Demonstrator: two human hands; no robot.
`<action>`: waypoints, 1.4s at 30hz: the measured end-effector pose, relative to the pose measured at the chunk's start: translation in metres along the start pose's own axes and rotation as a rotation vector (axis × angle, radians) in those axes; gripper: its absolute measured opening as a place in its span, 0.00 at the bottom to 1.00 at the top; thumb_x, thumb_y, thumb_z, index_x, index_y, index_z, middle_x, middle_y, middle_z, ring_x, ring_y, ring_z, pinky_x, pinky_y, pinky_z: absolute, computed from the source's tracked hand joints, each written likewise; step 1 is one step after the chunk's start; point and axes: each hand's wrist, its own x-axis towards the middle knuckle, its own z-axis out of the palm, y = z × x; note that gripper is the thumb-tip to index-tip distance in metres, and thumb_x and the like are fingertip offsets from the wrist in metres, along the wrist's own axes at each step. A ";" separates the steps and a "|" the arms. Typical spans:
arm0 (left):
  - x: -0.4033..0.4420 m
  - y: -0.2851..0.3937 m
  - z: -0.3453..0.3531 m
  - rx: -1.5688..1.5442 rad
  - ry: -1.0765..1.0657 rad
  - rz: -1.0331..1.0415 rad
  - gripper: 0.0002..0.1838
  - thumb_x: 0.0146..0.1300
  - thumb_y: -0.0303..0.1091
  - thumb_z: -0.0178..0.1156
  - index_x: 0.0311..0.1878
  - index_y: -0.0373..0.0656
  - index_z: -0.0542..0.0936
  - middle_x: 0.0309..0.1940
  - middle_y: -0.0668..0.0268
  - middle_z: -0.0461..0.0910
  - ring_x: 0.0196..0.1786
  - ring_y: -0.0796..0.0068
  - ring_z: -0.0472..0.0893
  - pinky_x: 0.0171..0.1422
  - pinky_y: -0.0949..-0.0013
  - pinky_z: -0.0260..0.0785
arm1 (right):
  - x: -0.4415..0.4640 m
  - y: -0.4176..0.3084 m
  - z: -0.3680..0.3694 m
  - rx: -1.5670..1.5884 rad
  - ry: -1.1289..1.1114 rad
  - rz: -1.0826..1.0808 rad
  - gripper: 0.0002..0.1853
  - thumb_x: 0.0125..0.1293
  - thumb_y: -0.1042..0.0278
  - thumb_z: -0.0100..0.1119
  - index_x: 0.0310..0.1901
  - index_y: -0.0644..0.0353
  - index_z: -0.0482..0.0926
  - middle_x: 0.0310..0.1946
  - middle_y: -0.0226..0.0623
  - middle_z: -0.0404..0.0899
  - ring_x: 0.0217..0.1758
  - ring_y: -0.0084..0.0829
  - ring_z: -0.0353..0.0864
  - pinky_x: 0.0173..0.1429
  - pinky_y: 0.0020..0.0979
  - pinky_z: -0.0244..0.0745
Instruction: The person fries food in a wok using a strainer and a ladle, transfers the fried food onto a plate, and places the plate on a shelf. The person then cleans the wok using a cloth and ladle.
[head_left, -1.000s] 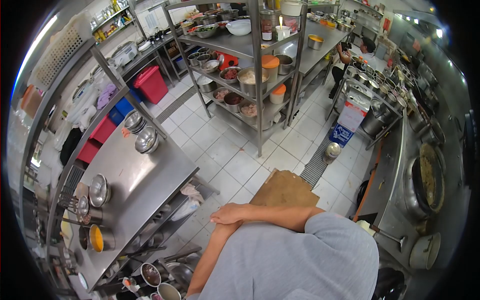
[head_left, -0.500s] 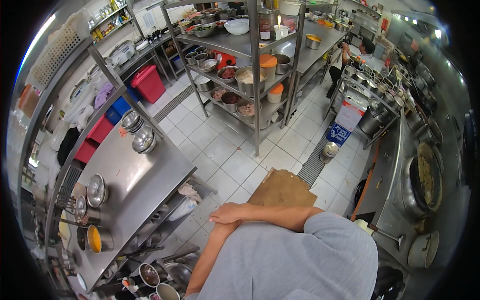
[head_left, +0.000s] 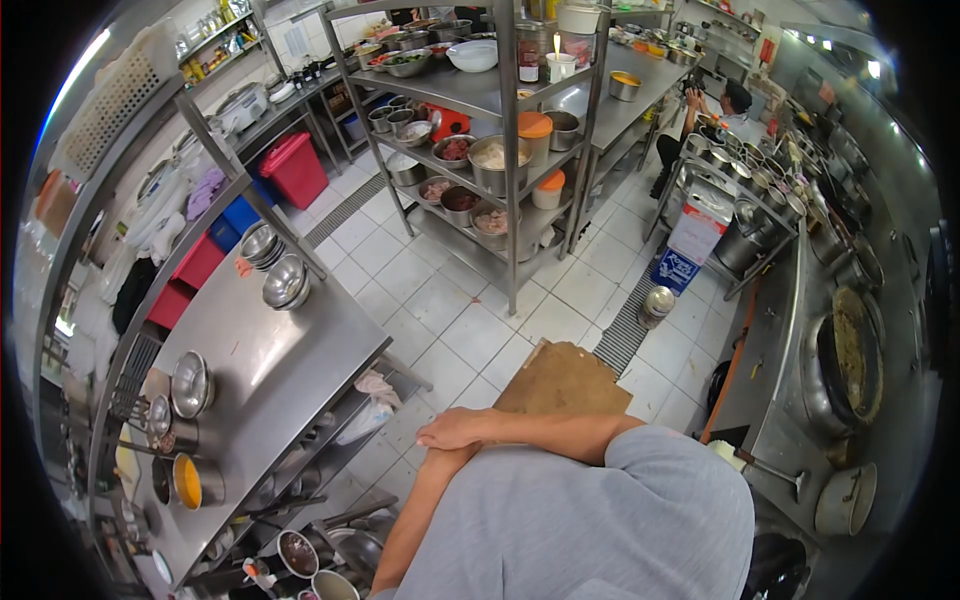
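Note:
My right hand (head_left: 452, 428) lies across the front of my body, folded over my left wrist (head_left: 450, 462), its fingers curled down at the far side. My left hand is mostly hidden beneath the right one and against my grey shirt (head_left: 590, 515), so its fingers do not show. No tool or dish appears in either hand. Beyond my arms, a flattened piece of brown cardboard (head_left: 565, 380) lies on the tiled floor. To the left of my hands, a white plastic bag (head_left: 368, 420) hangs at the lower shelf of the steel table (head_left: 290, 350).
Metal bowls (head_left: 287, 282) and a pot of orange liquid (head_left: 190, 482) stand on the left table. Ahead is a steel rack (head_left: 513, 230) of food containers. A wok (head_left: 850, 355) sits at right. A tin (head_left: 658, 303) stands near the floor drain. A co-worker (head_left: 735, 105) is far right.
The view shifts very slightly. My hands stay folded in the same place, and the objects around me keep their positions.

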 end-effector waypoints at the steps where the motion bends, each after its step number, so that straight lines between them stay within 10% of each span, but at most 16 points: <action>1: 0.000 0.000 0.001 -0.004 0.001 -0.001 0.22 0.63 0.42 0.64 0.58 0.46 0.79 0.56 0.58 0.79 0.61 0.58 0.76 0.64 0.56 0.66 | 0.000 0.000 0.000 0.002 0.003 -0.003 0.22 0.76 0.47 0.38 0.51 0.50 0.80 0.48 0.43 0.83 0.53 0.51 0.80 0.55 0.49 0.73; 42: -0.011 -0.012 0.008 0.102 -0.055 0.065 0.27 0.66 0.48 0.62 0.65 0.48 0.74 0.63 0.56 0.75 0.66 0.56 0.73 0.70 0.56 0.63 | 0.005 -0.006 0.017 -0.039 0.005 0.001 0.24 0.76 0.46 0.36 0.53 0.48 0.80 0.51 0.43 0.83 0.54 0.51 0.80 0.57 0.49 0.74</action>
